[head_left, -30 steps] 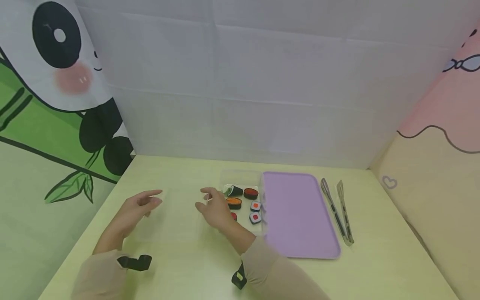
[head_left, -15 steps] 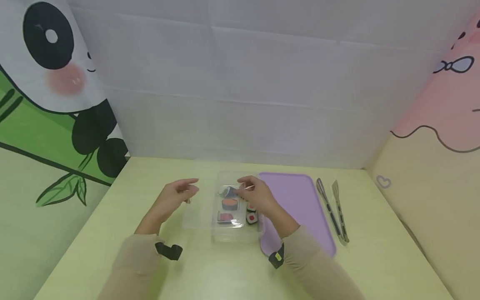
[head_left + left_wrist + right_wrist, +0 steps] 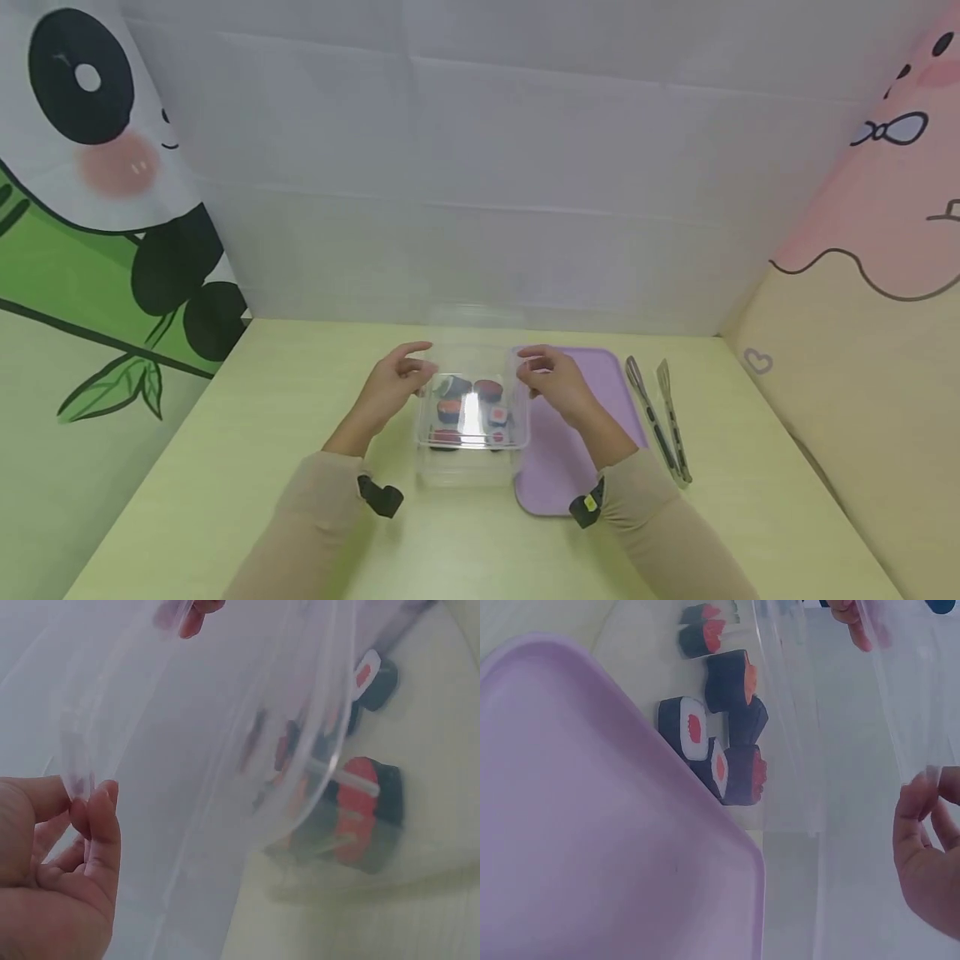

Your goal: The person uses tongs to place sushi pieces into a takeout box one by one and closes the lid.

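Observation:
A clear plastic lid (image 3: 472, 442) hangs tilted above a clear plastic box (image 3: 468, 478), apart from it along the front. My left hand (image 3: 390, 385) pinches the lid's left edge between thumb and fingers, as the left wrist view shows (image 3: 71, 862). At the opposite edge, my right hand (image 3: 558, 385) pinches the lid too. Several toy sushi pieces lie in the box, seen through the lid: an orange-topped one (image 3: 450, 411), a red-topped one (image 3: 488, 389) and white-and-black rolls (image 3: 682, 729).
A purple tray (image 3: 551, 479) lies against the box's right side, partly under my right forearm. Metal tongs (image 3: 660, 421) rest on the table right of the tray. A pale wall cloth (image 3: 480, 250) rises behind the table.
Both hands have carried the lid rightward from beside the box to above it. The sushi pieces, tray and tongs stay in place; the head view has shifted slightly.

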`<state>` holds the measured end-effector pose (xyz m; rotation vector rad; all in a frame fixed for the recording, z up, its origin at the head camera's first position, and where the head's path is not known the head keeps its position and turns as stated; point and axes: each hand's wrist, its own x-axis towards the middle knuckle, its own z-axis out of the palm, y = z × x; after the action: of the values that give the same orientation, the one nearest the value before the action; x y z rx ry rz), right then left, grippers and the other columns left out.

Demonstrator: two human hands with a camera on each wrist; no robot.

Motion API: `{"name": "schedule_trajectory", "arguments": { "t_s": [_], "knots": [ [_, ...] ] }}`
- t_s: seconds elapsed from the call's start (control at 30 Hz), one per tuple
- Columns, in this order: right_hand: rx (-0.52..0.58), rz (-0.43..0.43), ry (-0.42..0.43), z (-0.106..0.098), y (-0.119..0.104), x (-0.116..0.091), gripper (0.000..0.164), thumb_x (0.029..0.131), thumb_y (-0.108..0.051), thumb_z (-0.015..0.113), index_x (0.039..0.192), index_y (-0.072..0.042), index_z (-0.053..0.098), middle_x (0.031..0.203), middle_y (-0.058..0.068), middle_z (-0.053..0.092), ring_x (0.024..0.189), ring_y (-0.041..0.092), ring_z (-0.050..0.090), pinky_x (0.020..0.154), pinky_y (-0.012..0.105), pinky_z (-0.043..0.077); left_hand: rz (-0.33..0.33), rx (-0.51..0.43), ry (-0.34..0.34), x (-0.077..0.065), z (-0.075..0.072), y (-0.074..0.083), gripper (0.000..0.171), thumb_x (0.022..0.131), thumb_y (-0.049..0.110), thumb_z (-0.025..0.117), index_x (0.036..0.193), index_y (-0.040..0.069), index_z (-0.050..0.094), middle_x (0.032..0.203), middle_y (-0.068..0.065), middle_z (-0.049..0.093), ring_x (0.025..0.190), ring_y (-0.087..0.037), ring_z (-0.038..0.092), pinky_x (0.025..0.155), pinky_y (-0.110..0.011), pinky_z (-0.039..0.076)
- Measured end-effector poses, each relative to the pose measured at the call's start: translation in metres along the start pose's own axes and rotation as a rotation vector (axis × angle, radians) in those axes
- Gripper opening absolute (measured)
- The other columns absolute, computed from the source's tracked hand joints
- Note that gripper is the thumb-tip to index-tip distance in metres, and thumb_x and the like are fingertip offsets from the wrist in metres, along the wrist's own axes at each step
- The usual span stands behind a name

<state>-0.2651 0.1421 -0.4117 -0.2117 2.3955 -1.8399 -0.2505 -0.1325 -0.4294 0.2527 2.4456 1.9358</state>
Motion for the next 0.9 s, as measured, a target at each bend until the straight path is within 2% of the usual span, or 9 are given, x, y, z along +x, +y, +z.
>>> {"name": "schedule_trajectory", "arguments": {
  "t_s": [0.13, 0.2, 0.33, 0.37, 0.5, 0.6, 0.73, 0.83, 0.9],
  "knots": [
    [0.058, 0.011, 0.024, -0.006, -0.005, -0.001, 0.045, 0.092, -0.001, 0.065, 0.132, 0.005, 0.045, 0.111, 0.019, 0.06, 0.073, 0.019, 0.058, 0.069, 0.031, 0.054, 0.024, 0.004, 0.002, 0.003, 0.0, 0.004, 0.059, 0.097, 0.014, 0.063, 0.149, 0.007, 0.035, 0.115, -0.015, 0.067, 0.095, -0.036, 0.062, 0.078, -0.031, 0.051],
    [0.056, -0.002, 0.016, -0.01, -0.004, 0.001, 0.043, 0.093, -0.002, 0.065, 0.131, 0.005, 0.046, 0.11, 0.017, 0.062, 0.074, 0.019, 0.058, 0.069, 0.031, 0.053, 0.042, 0.015, 0.011, 0.006, -0.002, 0.002, 0.054, 0.097, 0.015, 0.063, 0.146, 0.004, 0.042, 0.116, -0.012, 0.068, 0.104, -0.036, 0.061, 0.079, -0.029, 0.051],
    [0.084, -0.046, -0.031, -0.02, -0.007, -0.001, 0.027, 0.093, -0.008, 0.067, 0.116, 0.003, 0.058, 0.102, 0.009, 0.066, 0.079, 0.016, 0.056, 0.069, 0.028, 0.049, 0.064, -0.004, 0.038, 0.003, -0.005, 0.015, 0.036, 0.097, 0.017, 0.063, 0.129, 0.003, 0.06, 0.114, -0.006, 0.07, 0.107, -0.019, 0.063, 0.076, -0.026, 0.049],
    [0.105, -0.059, -0.048, -0.022, -0.009, -0.002, 0.024, 0.093, -0.009, 0.067, 0.112, 0.003, 0.06, 0.101, 0.008, 0.065, 0.078, 0.015, 0.054, 0.067, 0.027, 0.048, 0.065, -0.026, 0.048, 0.001, -0.006, 0.019, 0.034, 0.096, 0.017, 0.064, 0.127, 0.004, 0.062, 0.113, -0.005, 0.07, 0.105, -0.016, 0.063, 0.073, -0.025, 0.049],
    [0.24, -0.094, -0.11, -0.029, -0.016, -0.006, 0.015, 0.094, -0.008, 0.066, 0.105, -0.001, 0.061, 0.099, 0.007, 0.063, 0.07, 0.014, 0.05, 0.06, 0.024, 0.045, 0.079, -0.137, 0.05, -0.002, -0.007, 0.031, 0.031, 0.094, 0.017, 0.068, 0.121, 0.001, 0.064, 0.109, -0.006, 0.071, 0.077, -0.01, 0.062, 0.061, -0.021, 0.047],
    [0.302, -0.101, -0.155, -0.034, -0.021, -0.008, 0.01, 0.094, -0.006, 0.064, 0.104, -0.003, 0.061, 0.103, 0.009, 0.061, 0.07, 0.015, 0.055, 0.062, 0.024, 0.049, 0.09, -0.205, 0.026, -0.004, -0.007, 0.035, 0.031, 0.094, 0.013, 0.067, 0.121, -0.002, 0.063, 0.108, -0.006, 0.071, 0.064, -0.011, 0.059, 0.058, -0.021, 0.049],
    [0.346, -0.117, -0.217, -0.041, -0.02, -0.011, 0.007, 0.095, -0.002, 0.062, 0.102, -0.003, 0.063, 0.11, 0.011, 0.059, 0.084, 0.019, 0.064, 0.079, 0.029, 0.054, 0.131, -0.261, -0.012, -0.007, -0.008, 0.034, 0.027, 0.096, 0.006, 0.061, 0.12, -0.007, 0.061, 0.107, -0.004, 0.07, 0.074, -0.014, 0.065, 0.072, -0.026, 0.055],
    [0.428, -0.147, -0.263, -0.045, -0.017, -0.012, 0.012, 0.097, 0.002, 0.056, 0.1, -0.004, 0.066, 0.113, 0.009, 0.06, 0.095, 0.02, 0.065, 0.09, 0.032, 0.051, 0.159, -0.323, -0.027, -0.009, -0.006, 0.033, 0.026, 0.099, 0.005, 0.056, 0.119, -0.012, 0.057, 0.107, -0.005, 0.068, 0.086, -0.017, 0.066, 0.086, -0.032, 0.053],
    [0.496, -0.167, -0.282, -0.045, -0.014, -0.013, 0.018, 0.098, 0.004, 0.051, 0.096, -0.004, 0.067, 0.111, 0.007, 0.063, 0.099, 0.02, 0.065, 0.093, 0.032, 0.049, 0.153, -0.348, -0.02, -0.011, -0.005, 0.032, 0.031, 0.101, 0.01, 0.054, 0.119, -0.014, 0.055, 0.106, -0.008, 0.067, 0.094, -0.02, 0.066, 0.093, -0.034, 0.05]
  ]
}}
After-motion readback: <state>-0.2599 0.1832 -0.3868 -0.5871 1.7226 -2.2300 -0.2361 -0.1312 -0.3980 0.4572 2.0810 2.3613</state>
